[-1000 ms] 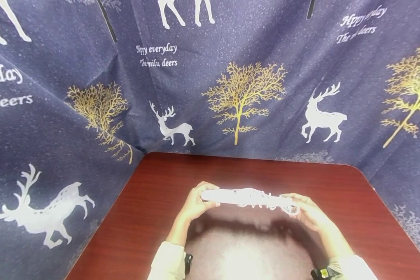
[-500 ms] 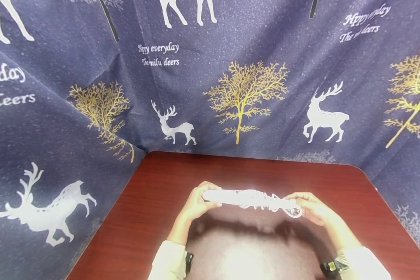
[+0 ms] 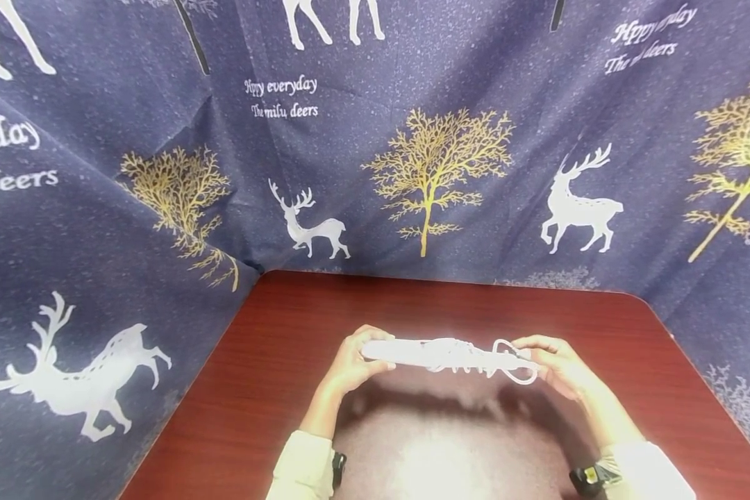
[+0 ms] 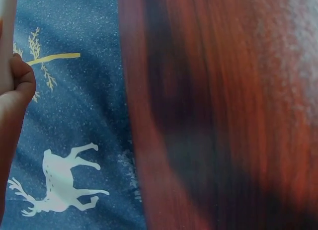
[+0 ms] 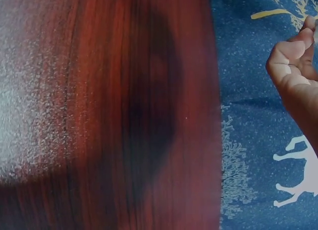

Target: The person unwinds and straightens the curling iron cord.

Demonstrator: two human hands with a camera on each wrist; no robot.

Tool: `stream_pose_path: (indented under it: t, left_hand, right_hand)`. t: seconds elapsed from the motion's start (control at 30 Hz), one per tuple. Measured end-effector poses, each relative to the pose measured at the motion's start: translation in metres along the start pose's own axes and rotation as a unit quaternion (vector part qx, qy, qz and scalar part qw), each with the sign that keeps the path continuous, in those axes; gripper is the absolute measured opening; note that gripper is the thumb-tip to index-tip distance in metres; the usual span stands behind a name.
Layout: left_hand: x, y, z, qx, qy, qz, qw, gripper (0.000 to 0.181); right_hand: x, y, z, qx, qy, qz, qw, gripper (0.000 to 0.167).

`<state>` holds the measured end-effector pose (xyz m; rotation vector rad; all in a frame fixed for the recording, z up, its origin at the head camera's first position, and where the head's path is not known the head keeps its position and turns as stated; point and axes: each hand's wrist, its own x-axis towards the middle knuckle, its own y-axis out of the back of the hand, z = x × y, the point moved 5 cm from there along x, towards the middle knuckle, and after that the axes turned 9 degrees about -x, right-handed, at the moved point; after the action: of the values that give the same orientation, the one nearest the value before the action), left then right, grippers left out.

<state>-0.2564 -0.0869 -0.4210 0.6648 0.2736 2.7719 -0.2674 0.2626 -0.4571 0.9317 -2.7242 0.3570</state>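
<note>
A long white bar that looks like a power strip hangs level above the table, bright and washed out. White cord is wound round its right half, and a loose loop stands out near the right end. My left hand grips the strip's left end, thumb below and fingers above. At the other end my right hand pinches the cord; the exact hold is hard to see. In the left wrist view the left hand shows at the edge against the strip. The right wrist view shows curled right fingers.
A reddish-brown wooden table with rounded far corners lies below the hands. Bright glare covers its near middle. Dark blue cloth printed with deer and trees hangs behind and along the sides.
My right hand has shifted slightly right, and the cord loop near it has opened wider, now rising above the strip. The left hand and strip have barely moved.
</note>
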Motion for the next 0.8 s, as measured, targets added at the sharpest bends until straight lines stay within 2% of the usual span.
stream_pose_path:
  t: [0.07,0.1,0.17,0.3,0.33,0.37,0.4,0.53,0.6,0.7,0.73,0.77,0.8]
  left_hand:
    - [0.001,0.000,0.001,0.005,-0.008,-0.001,1.0000,0.040]
    - [0.001,0.000,0.001,0.004,-0.009,-0.001,0.9999,0.040]
    - [0.001,0.000,0.001,0.001,-0.010,0.002,0.9999,0.040]
    - [0.001,0.002,-0.001,-0.013,-0.004,0.013,0.9998,0.040]
    - [0.001,0.003,-0.001,-0.014,-0.003,0.017,0.9998,0.040]
    - [0.001,0.003,-0.002,-0.016,-0.002,0.021,0.9997,0.040]
    - [0.001,0.004,-0.002,-0.016,-0.002,0.024,0.9996,0.041]
    - [0.000,0.008,-0.003,-0.017,-0.008,0.040,0.9990,0.041]
    - [0.001,0.010,-0.002,-0.025,-0.014,0.048,0.9984,0.042]
    - [0.003,0.012,-0.001,-0.037,-0.019,0.058,0.9975,0.041]
    - [0.004,0.012,-0.001,-0.040,-0.020,0.061,0.9972,0.041]
    - [0.004,0.012,-0.001,-0.041,-0.021,0.063,0.9969,0.041]
    - [0.005,0.013,0.000,-0.040,-0.021,0.065,0.9969,0.041]
  right_hand:
    - [0.000,0.002,-0.001,-0.036,0.000,0.025,0.9990,0.034]
    - [-0.002,0.011,0.006,-0.048,0.012,0.029,0.9983,0.031]
    - [-0.002,0.013,0.003,-0.103,0.001,0.063,0.9927,0.029]
    - [-0.003,0.014,-0.014,-0.244,0.003,0.129,0.9611,0.026]
    - [-0.002,0.005,-0.027,-0.280,-0.012,0.148,0.9486,0.024]
    - [-0.002,0.004,-0.033,-0.296,-0.008,0.158,0.9420,0.023]
    - [-0.003,0.003,-0.040,-0.323,0.001,0.167,0.9316,0.021]
    - [-0.007,-0.006,-0.054,-0.343,0.003,0.169,0.9240,0.019]
    - [-0.011,-0.009,-0.055,-0.348,-0.003,0.169,0.9220,0.021]
    - [-0.021,-0.014,-0.053,-0.324,0.011,0.156,0.9331,0.026]
    - [-0.025,-0.018,-0.049,-0.270,0.013,0.131,0.9538,0.027]
    - [-0.029,-0.020,-0.047,-0.253,0.022,0.121,0.9596,0.028]
    - [-0.033,-0.024,-0.042,-0.201,0.020,0.094,0.9750,0.027]
